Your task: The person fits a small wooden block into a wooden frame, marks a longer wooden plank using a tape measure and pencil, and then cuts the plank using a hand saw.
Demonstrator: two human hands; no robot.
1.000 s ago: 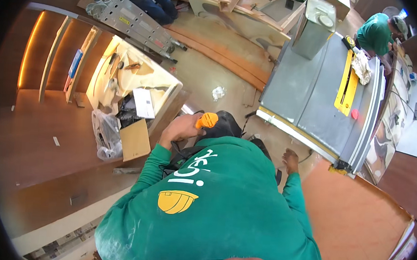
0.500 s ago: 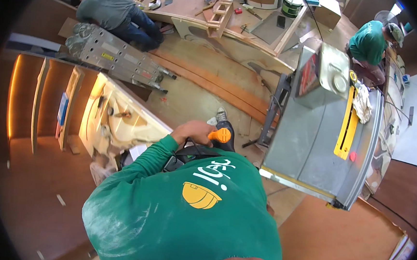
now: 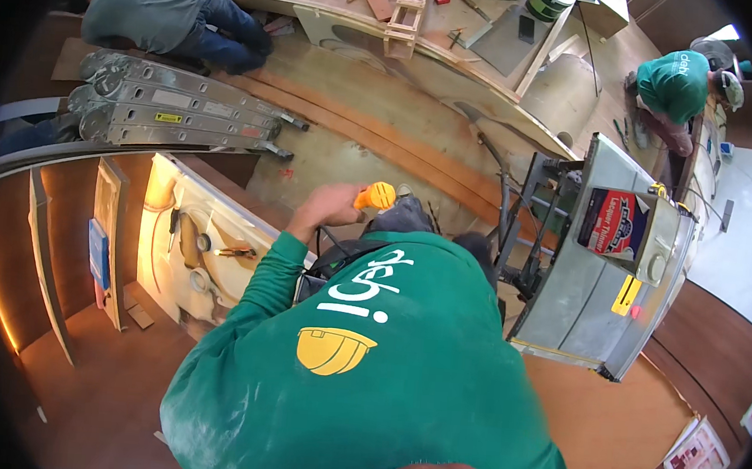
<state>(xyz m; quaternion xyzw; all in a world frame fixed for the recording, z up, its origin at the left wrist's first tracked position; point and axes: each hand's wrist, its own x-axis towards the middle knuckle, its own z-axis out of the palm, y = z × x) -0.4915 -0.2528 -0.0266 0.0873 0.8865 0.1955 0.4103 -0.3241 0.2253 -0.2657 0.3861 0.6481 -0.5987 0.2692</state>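
My left hand (image 3: 332,207) is closed around an orange plastic object (image 3: 375,195) with a rounded head, held in front of my belly at waist height; the rest of its shape is hidden by my fingers. My right hand is out of sight behind my green-sleeved body. Close on my right stands a grey table saw (image 3: 558,308) with a yellow insert plate (image 3: 625,295) and a dark metal stand. A rectangular metal can (image 3: 653,258) with a red and blue label rests on the saw. My feet are mostly hidden beneath me.
Folded aluminium ladders (image 3: 175,114) lie ahead-left, near a person in grey (image 3: 148,5). A lit wooden cabinet (image 3: 65,317) is at left. Orange boards (image 3: 349,124) lie on the floor before a cluttered workbench (image 3: 485,42). Another person in green (image 3: 672,85) crouches at back right.
I have moved forward and my view has shifted, bringing the saw and can alongside me at right. My left hand still holds the orange object. My right hand, visible earlier, is now hidden.
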